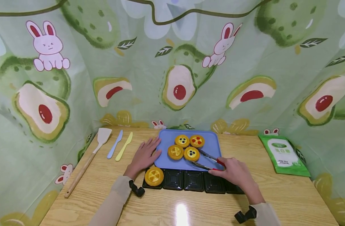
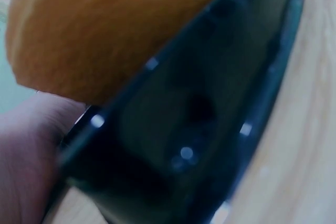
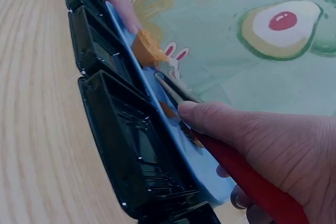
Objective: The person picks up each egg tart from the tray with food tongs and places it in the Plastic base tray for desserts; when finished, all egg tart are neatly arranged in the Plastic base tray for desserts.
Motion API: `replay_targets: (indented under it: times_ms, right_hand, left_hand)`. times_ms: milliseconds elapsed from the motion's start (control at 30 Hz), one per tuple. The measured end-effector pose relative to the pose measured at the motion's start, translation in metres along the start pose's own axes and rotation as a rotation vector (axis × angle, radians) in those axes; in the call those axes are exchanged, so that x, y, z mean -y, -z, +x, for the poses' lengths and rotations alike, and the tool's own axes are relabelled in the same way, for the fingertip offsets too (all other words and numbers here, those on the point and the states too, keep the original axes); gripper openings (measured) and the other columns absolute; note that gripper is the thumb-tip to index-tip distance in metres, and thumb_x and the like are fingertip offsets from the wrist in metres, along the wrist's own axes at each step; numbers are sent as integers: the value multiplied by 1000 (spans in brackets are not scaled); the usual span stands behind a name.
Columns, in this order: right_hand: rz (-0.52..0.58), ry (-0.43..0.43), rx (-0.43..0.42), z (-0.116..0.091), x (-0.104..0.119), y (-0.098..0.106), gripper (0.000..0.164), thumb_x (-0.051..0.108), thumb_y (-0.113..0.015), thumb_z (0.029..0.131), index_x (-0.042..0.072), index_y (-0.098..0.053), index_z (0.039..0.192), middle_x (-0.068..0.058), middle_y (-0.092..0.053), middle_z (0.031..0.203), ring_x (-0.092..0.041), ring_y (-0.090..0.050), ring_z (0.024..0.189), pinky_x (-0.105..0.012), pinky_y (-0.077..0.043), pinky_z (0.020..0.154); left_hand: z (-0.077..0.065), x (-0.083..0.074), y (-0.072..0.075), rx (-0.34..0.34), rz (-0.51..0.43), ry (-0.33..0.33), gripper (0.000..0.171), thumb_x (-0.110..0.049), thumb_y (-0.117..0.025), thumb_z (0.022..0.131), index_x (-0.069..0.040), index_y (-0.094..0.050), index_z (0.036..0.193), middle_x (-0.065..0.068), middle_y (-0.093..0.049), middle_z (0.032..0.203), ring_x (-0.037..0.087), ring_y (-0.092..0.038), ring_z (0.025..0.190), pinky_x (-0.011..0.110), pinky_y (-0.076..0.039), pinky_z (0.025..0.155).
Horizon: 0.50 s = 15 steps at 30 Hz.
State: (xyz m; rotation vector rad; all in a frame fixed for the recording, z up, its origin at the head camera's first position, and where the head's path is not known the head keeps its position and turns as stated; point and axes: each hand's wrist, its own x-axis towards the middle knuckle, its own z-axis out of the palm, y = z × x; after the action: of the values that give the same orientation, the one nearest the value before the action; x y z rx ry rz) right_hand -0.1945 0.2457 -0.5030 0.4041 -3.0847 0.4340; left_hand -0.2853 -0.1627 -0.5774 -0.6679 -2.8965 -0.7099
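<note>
My right hand (image 1: 236,172) grips a pair of red-handled tongs (image 1: 204,166). Their metal arms are spread around the front right egg tart (image 1: 191,154), which has dark berries on top. Beside it on the blue tray (image 1: 164,135) sit a second berry tart (image 1: 182,141), one with red pieces (image 1: 197,141) and one with yellow wedges (image 1: 175,152). My left hand (image 1: 144,155) lies with fingers extended at the tray's left edge. Just below that hand, another wedge-topped tart (image 1: 154,176) fills the leftmost cup of a black compartment tray (image 1: 193,181); the left wrist view shows its side close up.
To the left lie a spatula (image 1: 90,157) with a wooden handle, a blue plastic knife (image 1: 115,144) and a yellow plastic knife (image 1: 124,147). A green and white packet (image 1: 284,155) is at the right. Printed cloth (image 1: 147,56) hangs behind the wooden table (image 1: 167,210).
</note>
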Motion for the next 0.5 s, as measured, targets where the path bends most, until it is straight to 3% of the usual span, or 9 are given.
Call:
replay_targets:
  times_ms: [300,500]
  right_hand:
    - [-12,6,-13,1,-1,-7,61,73,-73,83,15,-72,104,4,-44,64,-13,-41,55,-28,-24,50]
    - [-15,17,-27,2,-1,-9,59,75,-70,85,17,-67,94,4,-43,65,-13,-40,55,-28,-23,50]
  left_hand:
    - [0,1,-1,12,14,2,65,-53,-43,109,-23,-30,167,-4,-26,172,31,-20,160,58,-14,127]
    - [0,3,-2,12,15,8,66,-54,-41,109,-25,-29,167,-6,-25,172,29,-20,160,58,-14,127]
